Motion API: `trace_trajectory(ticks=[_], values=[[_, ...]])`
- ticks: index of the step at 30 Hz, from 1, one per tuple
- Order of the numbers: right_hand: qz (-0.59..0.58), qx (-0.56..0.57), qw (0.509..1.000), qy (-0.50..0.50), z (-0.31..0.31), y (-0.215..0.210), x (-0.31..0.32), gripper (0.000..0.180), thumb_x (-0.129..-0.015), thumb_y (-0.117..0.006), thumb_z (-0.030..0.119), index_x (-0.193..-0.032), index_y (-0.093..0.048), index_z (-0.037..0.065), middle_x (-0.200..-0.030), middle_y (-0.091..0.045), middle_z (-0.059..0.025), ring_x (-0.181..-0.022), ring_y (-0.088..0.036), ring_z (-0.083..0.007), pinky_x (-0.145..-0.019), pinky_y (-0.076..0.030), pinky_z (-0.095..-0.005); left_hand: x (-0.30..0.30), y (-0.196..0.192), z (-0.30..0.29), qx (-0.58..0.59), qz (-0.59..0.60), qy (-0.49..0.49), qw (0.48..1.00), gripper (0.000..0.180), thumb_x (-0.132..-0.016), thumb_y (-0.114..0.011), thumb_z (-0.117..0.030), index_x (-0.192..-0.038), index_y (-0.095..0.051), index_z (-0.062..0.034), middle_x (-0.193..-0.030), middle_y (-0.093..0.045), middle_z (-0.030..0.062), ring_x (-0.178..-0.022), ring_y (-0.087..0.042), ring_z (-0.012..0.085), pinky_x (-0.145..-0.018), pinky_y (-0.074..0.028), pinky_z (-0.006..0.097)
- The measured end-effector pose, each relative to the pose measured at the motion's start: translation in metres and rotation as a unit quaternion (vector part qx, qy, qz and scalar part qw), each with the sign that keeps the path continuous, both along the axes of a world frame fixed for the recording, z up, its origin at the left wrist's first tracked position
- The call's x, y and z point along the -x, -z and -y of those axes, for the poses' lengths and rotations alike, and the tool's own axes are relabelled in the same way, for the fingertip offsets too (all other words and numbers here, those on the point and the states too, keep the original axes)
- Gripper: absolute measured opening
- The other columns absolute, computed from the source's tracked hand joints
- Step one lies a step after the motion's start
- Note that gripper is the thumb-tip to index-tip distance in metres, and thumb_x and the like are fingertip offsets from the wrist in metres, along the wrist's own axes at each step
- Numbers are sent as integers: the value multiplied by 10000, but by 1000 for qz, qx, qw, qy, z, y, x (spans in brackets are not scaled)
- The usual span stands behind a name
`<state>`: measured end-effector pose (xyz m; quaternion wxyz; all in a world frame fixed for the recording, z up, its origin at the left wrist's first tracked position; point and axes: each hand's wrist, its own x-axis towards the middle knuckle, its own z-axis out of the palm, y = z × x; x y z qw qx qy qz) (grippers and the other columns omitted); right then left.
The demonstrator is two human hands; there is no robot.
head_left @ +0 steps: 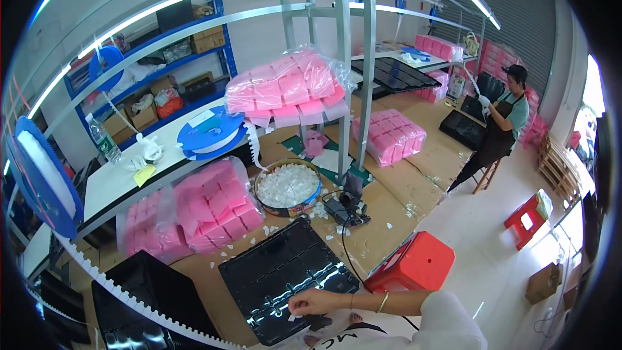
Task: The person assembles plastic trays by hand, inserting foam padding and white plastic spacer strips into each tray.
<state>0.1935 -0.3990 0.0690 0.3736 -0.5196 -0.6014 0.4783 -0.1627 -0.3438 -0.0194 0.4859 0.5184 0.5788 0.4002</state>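
Observation:
My right hand (315,302) reaches in from the right over the near part of a glossy black plastic panel (278,266) that lies on the table. Its fingers are pinched on a small white piece (293,317), close to the panel's surface. Ridges and raised seams run across the panel. My left hand cannot be seen. Beyond the panel stands a round tin (317,196) filled with small white pieces (285,185), and several more are scattered around it. A black device with a cable (346,207) lies beside the tin.
Wrapped pink foam blocks (217,204) sit left of the tin. A blue reel (45,178) feeds a white toothed strip (139,298) past black panels (152,298). A red stool (414,262) stands right. Another person (508,116) works at the far table end.

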Motion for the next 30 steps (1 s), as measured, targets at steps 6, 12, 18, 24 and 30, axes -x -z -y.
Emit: trace_trajectory(ticks=[6,12,18,24,30], values=[[101,-38,993,57,-21,0,-41,145,-917,-673,183,-977,-647,53,-869,-675,-82,-812,-659,-176,-731,-517,-324,40,30,-29,-119,-90,9,989,160,-908,-676,-123,-790,-632,-25,-647,-607,50,-577,-517,138,-565,-438,313],[290,-133,936,146,-45,-10,-96,51,-864,-661,147,-884,-659,101,-845,-647,-118,-807,-654,-323,-722,-520,-422,68,131,-63,-59,33,45,997,134,-845,-756,-42,-915,-653,7,-767,-662,49,-584,-591,106,-523,-499,247],[406,-102,899,134,-94,-1,-155,64,-859,-622,177,-826,-652,130,-875,-644,-121,-839,-648,-348,-724,-514,-463,8,51,-56,-5,74,19,997,107,-859,-727,-1,-910,-637,25,-786,-661,54,-629,-598,107,-574,-493,237],[457,-90,881,88,-149,35,-176,94,-897,-607,207,-861,-651,132,-899,-629,-127,-905,-654,-350,-747,-523,-461,-2,39,-67,25,24,-8,999,108,-871,-731,-28,-896,-639,23,-757,-665,45,-626,-600,92,-575,-490,237],[471,-129,867,102,-169,60,-190,110,-918,-595,197,-916,-653,104,-919,-620,-123,-888,-643,-355,-737,-527,-470,-26,34,-77,46,21,-30,998,123,-885,-734,-59,-886,-626,-1,-712,-634,16,-584,-574,79,-537,-462,229]])
